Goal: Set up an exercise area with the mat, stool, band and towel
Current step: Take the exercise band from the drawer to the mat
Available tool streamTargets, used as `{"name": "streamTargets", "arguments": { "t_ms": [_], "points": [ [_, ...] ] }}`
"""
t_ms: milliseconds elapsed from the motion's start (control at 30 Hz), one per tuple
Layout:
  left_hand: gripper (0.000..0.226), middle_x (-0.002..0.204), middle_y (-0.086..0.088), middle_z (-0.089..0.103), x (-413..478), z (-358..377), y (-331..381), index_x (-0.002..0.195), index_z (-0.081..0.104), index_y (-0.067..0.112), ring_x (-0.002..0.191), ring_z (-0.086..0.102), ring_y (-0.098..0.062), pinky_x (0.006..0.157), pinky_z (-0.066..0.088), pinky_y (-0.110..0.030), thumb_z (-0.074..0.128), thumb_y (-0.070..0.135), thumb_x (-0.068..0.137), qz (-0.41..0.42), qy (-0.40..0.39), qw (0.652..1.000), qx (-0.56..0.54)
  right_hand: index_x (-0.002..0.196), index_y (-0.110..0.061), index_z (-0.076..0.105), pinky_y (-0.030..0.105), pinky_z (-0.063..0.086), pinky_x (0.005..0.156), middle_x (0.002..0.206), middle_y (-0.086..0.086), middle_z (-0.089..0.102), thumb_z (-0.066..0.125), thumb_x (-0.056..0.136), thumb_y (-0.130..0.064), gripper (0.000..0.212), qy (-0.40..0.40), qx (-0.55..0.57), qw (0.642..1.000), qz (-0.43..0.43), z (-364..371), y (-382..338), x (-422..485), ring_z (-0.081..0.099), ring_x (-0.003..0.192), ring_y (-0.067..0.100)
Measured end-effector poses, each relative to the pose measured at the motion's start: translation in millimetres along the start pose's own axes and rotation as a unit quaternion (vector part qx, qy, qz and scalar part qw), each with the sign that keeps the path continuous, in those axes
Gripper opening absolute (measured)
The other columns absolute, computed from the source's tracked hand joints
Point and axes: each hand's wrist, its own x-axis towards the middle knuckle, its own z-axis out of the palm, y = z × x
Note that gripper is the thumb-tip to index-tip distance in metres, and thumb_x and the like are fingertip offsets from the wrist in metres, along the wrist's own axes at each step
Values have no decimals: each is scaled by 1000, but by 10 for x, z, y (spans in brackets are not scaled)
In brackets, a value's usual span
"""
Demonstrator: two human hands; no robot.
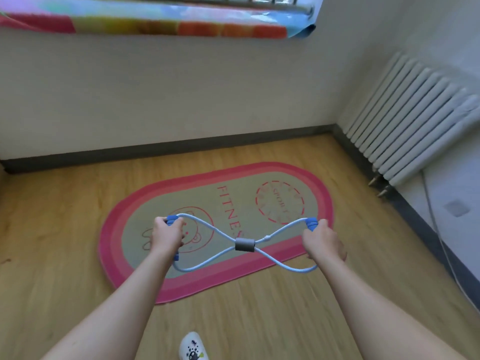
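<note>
In the middle of the frame the person holds a pale blue figure-eight rubber resistance band (220, 258) with a grey foam sleeve at its crossing, stretched sideways in the air above the mat. The left hand (166, 233) is closed around its blue foam handle at centre left, the right hand (323, 241) closed around the other at centre right. Below lies the oval fitness mat (197, 284) with a pink border, flat on the wooden floor (52, 242); a white ribbed radiator (415, 115) hangs at upper right, and a white patterned shoe (192, 346) shows at the bottom edge.
</note>
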Motion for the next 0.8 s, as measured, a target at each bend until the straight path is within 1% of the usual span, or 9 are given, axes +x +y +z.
{"name": "streamTargets", "arguments": {
  "t_ms": [100,133,200,267,333,433,533,633,800],
  "points": [
    [28,78,-9,60,225,269,45,112,46,8,69,57,-28,73,53,-45,53,25,91,-44,40,998,-15,110,-14,45,35,48,83,100,13,72,39,86,-25,27,2,7,999,53,-50,199,410,66,96,31],
    [30,77,-9,60,264,356,40,113,47,6,68,55,-27,71,52,-44,54,25,89,-53,42,998,-10,108,-14,45,35,49,84,98,12,72,39,84,-26,27,-1,9,998,62,-86,262,516,67,94,31],
    [30,75,-10,57,263,611,-16,110,52,5,59,51,-26,55,46,-33,56,25,88,-66,29,997,21,108,-15,45,35,49,82,98,12,71,41,84,-26,27,-13,-5,998,65,-124,417,743,67,93,31],
    [27,71,-10,52,198,834,-83,102,53,7,50,43,-23,47,37,-25,56,29,87,-80,7,996,40,111,-13,46,33,43,75,103,13,67,46,86,-24,27,-25,-25,998,46,-136,517,903,63,98,33],
    [30,73,-8,50,179,1107,-167,102,53,9,50,38,-22,47,34,-24,58,33,85,-92,-2,995,42,113,-13,47,31,38,72,106,13,63,50,88,-23,27,-37,-49,998,25,-128,605,1114,60,98,33],
    [33,75,-8,52,122,1443,-308,104,54,13,54,42,-24,52,39,-30,62,34,81,-111,22,993,46,114,-16,49,31,40,72,108,10,64,52,86,-23,29,-54,-85,995,-22,-2,736,1517,60,100,31],
    [31,85,-8,60,-1,1805,-511,104,55,13,71,55,-28,67,45,-38,65,32,82,-118,79,988,64,116,-16,51,33,43,76,111,9,63,53,86,-23,31,-81,-102,989,-67,289,842,1919,60,105,31],
    [28,94,-5,59,-42,2193,-885,104,56,11,82,55,-25,72,39,-32,68,28,85,-132,110,980,98,114,-16,51,32,41,75,110,7,62,51,86,-19,28,-119,-141,978,-101,713,991,2160,60,105,30],
    [32,95,-4,60,251,2673,-1682,107,55,13,81,56,-25,72,40,-31,70,29,84,-165,117,972,123,109,-20,48,30,36,70,103,2,61,51,88,-22,21,-163,-187,957,-150,1586,1246,2559,59,99,26]
  ]
}}
